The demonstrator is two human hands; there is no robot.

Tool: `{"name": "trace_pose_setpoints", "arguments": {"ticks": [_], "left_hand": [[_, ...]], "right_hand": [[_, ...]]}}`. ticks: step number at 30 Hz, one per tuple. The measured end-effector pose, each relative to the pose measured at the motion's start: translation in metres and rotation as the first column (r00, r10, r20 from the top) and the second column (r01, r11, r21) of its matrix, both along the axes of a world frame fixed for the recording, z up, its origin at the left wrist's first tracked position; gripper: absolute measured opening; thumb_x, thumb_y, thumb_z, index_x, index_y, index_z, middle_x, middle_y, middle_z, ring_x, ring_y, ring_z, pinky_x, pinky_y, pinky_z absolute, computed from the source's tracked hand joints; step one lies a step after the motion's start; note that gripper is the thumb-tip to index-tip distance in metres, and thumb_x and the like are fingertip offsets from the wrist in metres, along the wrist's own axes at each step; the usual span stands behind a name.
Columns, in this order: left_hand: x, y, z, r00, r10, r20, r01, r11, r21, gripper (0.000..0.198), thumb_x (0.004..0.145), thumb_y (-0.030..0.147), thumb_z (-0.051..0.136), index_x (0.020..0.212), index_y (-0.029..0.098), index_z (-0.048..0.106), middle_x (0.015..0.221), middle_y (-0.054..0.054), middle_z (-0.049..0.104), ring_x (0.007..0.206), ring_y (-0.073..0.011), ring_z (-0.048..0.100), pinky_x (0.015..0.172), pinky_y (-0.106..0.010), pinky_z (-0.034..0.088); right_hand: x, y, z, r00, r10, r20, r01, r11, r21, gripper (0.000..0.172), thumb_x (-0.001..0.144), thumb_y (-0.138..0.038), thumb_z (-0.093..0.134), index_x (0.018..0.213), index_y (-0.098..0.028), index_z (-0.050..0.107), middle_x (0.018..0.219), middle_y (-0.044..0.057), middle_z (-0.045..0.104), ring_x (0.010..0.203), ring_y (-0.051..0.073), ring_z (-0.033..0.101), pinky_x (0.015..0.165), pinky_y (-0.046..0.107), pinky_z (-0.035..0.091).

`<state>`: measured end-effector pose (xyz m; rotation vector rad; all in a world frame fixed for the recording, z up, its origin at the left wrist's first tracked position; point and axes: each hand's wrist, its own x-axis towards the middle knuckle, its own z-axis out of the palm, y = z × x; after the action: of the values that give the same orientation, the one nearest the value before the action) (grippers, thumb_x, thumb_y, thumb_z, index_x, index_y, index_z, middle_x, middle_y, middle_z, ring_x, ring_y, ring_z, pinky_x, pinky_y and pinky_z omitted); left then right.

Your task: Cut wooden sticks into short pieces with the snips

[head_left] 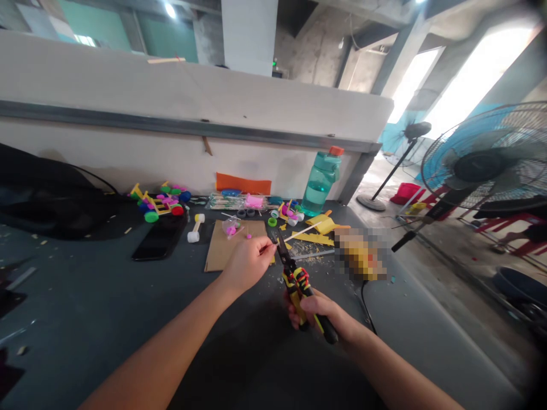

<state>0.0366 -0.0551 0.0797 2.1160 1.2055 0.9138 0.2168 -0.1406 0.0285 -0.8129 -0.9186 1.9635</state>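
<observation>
My left hand (250, 262) is closed in a pinch on one end of a thin pale stick (302, 232), which slants up to the right. My right hand (322, 313) wraps round the yellow-and-black handles of a pair of pliers (296, 280). The dark jaws of the pliers point up and away, close to the stick just beside my left fingertips. I cannot tell whether the jaws touch it. Under and behind my left hand lies a brown cardboard piece (220, 250) with small pink parts on it.
A black phone (158, 238), colourful toy pieces (160, 202) and a teal water bottle (319, 181) stand towards the low wall (171, 142). Yellow scraps (314, 238) and a blurred-out yellow object (361, 256) with a black cord (366, 304) lie right. Fans (478, 165) stand beyond the table.
</observation>
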Motion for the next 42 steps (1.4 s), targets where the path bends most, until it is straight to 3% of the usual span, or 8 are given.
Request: {"name": "trace_pose_setpoints", "arguments": {"ticks": [10, 17, 26, 37, 42], "left_hand": [[0.0, -0.001, 0.004, 0.997, 0.031, -0.066, -0.028, 0.998, 0.053, 0.025, 0.082, 0.028, 0.043, 0.061, 0.017, 0.05, 0.051, 0.003, 0.048, 0.049, -0.0098, 0.044, 0.049, -0.022, 0.028], [-0.002, 0.001, 0.007, 0.999, -0.021, 0.05, 0.027, 0.992, -0.127, 0.031, 0.083, 0.033, 0.041, 0.056, 0.018, 0.044, 0.047, 0.005, 0.039, 0.043, -0.0093, 0.043, 0.045, -0.022, 0.028], [-0.002, 0.002, 0.003, 0.998, -0.024, 0.061, 0.03, 0.995, -0.092, 0.032, 0.083, 0.033, 0.041, 0.055, 0.017, 0.04, 0.047, 0.005, 0.038, 0.047, -0.0095, 0.043, 0.046, -0.021, 0.029], [-0.005, 0.006, 0.003, 0.997, -0.065, 0.049, 0.075, 0.967, -0.244, 0.033, 0.082, 0.038, 0.042, 0.056, 0.018, 0.039, 0.046, 0.006, 0.038, 0.036, -0.0086, 0.046, 0.041, -0.021, 0.031], [-0.005, 0.008, 0.0, 0.997, -0.067, 0.043, 0.076, 0.968, -0.24, 0.035, 0.083, 0.04, 0.041, 0.055, 0.018, 0.034, 0.045, 0.006, 0.034, 0.037, -0.0085, 0.043, 0.042, -0.022, 0.027]], "right_hand": [[-0.001, -0.009, 0.013, 0.996, -0.021, 0.085, 0.017, 0.999, 0.039, 0.026, 0.07, -0.029, 0.061, 0.091, -0.015, 0.057, 0.079, 0.003, 0.052, 0.066, 0.013, 0.047, 0.066, 0.029, 0.041], [0.001, -0.007, 0.005, 0.999, -0.043, 0.03, 0.043, 0.999, -0.016, 0.031, 0.07, -0.031, 0.062, 0.095, -0.014, 0.058, 0.081, 0.004, 0.051, 0.068, 0.013, 0.048, 0.066, 0.029, 0.04], [0.001, -0.008, 0.006, 0.999, 0.002, 0.048, -0.003, 1.0, 0.003, 0.032, 0.07, -0.03, 0.061, 0.097, -0.013, 0.057, 0.08, 0.004, 0.051, 0.067, 0.013, 0.048, 0.067, 0.03, 0.04], [0.003, -0.008, 0.004, 0.997, 0.039, 0.067, -0.038, 0.999, -0.012, 0.033, 0.07, -0.03, 0.062, 0.097, -0.013, 0.056, 0.082, 0.005, 0.052, 0.071, 0.015, 0.049, 0.069, 0.032, 0.042], [0.002, -0.008, 0.006, 0.996, 0.044, 0.078, -0.042, 0.999, -0.023, 0.031, 0.069, -0.03, 0.063, 0.095, -0.013, 0.057, 0.081, 0.005, 0.052, 0.07, 0.015, 0.05, 0.07, 0.034, 0.043]]}}
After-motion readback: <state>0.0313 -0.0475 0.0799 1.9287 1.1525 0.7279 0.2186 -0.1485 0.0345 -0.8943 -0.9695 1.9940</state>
